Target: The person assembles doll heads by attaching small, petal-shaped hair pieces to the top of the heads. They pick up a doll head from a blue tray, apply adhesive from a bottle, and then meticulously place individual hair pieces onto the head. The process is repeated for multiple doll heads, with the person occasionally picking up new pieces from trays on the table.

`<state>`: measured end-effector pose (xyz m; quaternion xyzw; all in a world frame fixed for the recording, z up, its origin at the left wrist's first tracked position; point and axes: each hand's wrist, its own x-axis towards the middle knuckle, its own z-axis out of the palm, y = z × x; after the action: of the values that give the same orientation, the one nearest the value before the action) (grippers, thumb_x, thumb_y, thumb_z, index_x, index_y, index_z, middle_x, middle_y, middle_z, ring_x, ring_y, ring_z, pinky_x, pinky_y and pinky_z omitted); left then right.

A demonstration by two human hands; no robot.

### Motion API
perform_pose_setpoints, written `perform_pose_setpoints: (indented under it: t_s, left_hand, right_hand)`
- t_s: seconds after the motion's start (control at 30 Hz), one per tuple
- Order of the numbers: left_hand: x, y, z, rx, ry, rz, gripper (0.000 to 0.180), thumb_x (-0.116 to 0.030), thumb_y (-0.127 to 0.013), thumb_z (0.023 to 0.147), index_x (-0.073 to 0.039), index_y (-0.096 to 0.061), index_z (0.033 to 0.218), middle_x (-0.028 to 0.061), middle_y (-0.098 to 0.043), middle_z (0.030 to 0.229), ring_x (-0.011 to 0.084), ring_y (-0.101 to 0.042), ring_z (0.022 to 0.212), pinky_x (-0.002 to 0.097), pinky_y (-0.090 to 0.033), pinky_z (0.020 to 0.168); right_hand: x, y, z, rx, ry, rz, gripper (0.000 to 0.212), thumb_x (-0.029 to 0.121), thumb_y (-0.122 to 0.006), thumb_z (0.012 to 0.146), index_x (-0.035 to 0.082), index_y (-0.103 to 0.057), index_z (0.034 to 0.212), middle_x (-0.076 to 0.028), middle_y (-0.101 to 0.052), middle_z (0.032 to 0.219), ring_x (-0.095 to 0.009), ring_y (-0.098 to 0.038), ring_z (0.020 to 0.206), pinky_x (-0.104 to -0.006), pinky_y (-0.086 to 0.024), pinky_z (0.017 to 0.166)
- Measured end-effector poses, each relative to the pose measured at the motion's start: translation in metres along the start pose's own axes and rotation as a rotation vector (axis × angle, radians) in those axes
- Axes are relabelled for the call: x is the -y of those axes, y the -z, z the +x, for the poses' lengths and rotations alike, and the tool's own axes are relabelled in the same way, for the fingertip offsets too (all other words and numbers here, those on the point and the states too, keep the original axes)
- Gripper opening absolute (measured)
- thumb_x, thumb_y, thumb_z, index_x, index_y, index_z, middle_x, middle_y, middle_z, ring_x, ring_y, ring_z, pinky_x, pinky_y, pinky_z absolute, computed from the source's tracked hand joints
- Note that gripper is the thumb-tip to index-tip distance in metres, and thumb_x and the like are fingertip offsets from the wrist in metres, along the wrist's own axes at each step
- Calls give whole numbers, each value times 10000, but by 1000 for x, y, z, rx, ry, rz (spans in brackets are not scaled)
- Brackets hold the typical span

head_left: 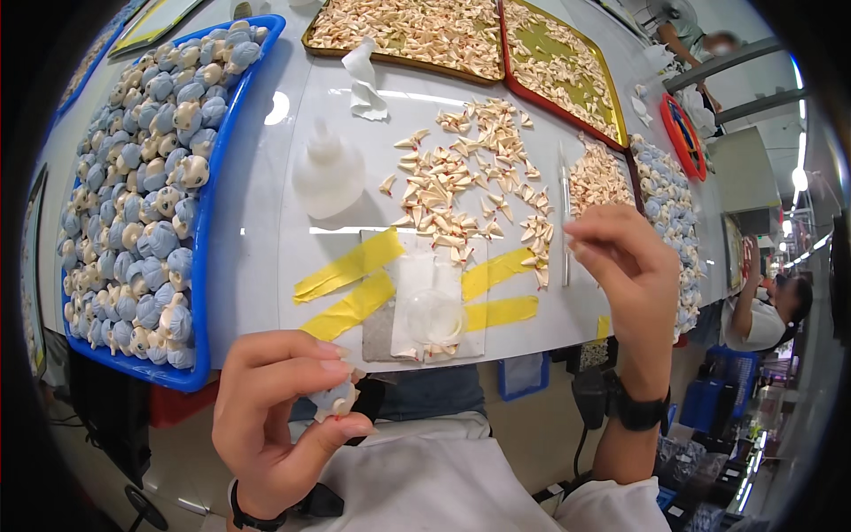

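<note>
Head view, nearest: left hand pinching a small blue-and-cream figure below the table edge; right hand raised, fingertips closed (on what, too small to tell). Beyond: taped-down pad with clear dish, scattered cream pieces, white bottle. Farthest: blue tray of figures at left, gold trays.

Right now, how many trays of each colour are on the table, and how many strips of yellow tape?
Blue tray: 1
Gold-rimmed tray: 1
Red-rimmed tray: 1
Yellow tape strips: 4
Total: 7
</note>
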<state>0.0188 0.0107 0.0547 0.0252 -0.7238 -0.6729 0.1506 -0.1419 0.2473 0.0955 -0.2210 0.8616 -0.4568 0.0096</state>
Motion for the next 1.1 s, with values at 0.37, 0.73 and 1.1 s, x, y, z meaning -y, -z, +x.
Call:
perform_pose_setpoints:
  t_s: [0.37, 0.73, 1.1]
  left_hand:
    - [4, -3, 2, 24, 0, -94, 397, 0, -729, 663, 40, -528, 1004, 156, -458, 1015, 216, -540, 911, 291, -511, 759]
    - [7, -5, 3, 14, -21, -146, 393, -51, -740, 683, 38, -525, 1000, 155, -458, 1005, 207, -580, 821, 278, -533, 671]
    - [9, -1, 3, 25, 48, -275, 453, -107, -775, 654, 39, -529, 1005, 146, -483, 986, 220, -584, 833, 304, -506, 730]
  right_hand:
    - [-13, 35, -65, -409, -229, 223, 93, -9, -584, 812, -18, -554, 899, -99, -587, 850, -131, -573, 682, -231, -475, 659]
    - [-6, 10, -63, -105, -164, 531, 100, 13, -642, 766, -36, -596, 839, -121, -573, 817, -145, -540, 688, -230, -454, 623]
    - [7, -20, -48, 43, -139, 840, 132, -31, -699, 671, -42, -617, 774, -136, -556, 760, -139, -557, 587, -230, -454, 520]
